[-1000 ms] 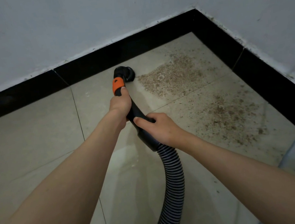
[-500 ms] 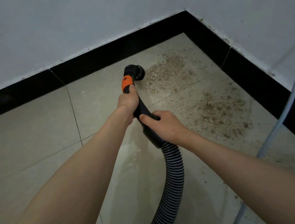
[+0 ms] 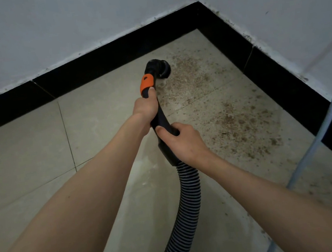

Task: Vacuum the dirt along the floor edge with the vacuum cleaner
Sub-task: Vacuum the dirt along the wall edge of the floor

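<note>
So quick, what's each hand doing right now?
Left hand: grips the vacuum handle below its orange band.
Right hand: grips the handle's lower end, above the hose.

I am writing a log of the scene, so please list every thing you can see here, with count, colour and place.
Black plastic vacuum wand with orange collar: one, centre, nozzle down on the floor.
Round black nozzle: one, at the left edge of the dirt.
Ribbed black-and-grey hose: one, from wand to bottom edge.
Brown crumbly dirt: scattered patches, right, toward the corner.
Beige floor tiles: several, whole floor.
Black skirting strip: along both walls.
White walls: two, meeting at the corner.
Pale translucent tube: one, far right.
Left hand: grips the wand below the collar.
Right hand: grips the wand's lower end.
</note>
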Demonstrator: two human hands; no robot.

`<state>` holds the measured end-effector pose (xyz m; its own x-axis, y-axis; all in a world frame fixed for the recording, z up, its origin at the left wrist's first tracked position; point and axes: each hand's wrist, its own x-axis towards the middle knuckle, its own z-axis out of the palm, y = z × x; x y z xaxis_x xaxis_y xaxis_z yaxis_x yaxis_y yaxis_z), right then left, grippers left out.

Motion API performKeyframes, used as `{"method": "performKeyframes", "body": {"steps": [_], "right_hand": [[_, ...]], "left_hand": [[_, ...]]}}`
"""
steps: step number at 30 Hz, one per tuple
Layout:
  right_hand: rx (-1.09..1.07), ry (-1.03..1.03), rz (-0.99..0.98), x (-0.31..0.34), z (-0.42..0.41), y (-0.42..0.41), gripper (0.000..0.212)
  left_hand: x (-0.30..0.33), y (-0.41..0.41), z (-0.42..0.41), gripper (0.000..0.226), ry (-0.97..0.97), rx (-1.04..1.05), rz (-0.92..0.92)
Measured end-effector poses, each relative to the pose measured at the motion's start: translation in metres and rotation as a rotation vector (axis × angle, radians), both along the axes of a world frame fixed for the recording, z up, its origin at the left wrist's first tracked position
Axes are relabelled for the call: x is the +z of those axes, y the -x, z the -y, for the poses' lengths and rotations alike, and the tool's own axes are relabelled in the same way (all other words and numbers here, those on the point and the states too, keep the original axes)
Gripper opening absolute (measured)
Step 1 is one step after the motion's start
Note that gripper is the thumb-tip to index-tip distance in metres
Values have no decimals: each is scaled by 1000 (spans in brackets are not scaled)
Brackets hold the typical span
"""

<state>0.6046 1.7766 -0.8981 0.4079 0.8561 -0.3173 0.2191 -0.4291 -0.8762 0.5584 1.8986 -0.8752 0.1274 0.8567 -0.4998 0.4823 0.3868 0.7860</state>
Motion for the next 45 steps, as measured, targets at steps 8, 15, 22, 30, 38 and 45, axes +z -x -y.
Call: {"method": "performKeyframes", "body": {"steps": [8,15,22,30,38,45], "right_hand": [[-45,-8,7,-13,-6,-7,37],[-15,-51,-71,-17,-9,-3,37],[120,-19,-123,-3,-19,20,38],[226,25,-76,8,-4,45,41],[253,56,11,12,28,57,38],[244,61,18,15,51,55,39]], "left_hand": [[-8,-16,-8,38,-31,-35,-30],[-10,-6,-10,50,-15,-13,-50],[1,36,-14,49,19,115,-26],[3,74,8,48,70,200,15],[2,88,38,43,113,189,66],[4,87,60,44,138,166,106]]}}
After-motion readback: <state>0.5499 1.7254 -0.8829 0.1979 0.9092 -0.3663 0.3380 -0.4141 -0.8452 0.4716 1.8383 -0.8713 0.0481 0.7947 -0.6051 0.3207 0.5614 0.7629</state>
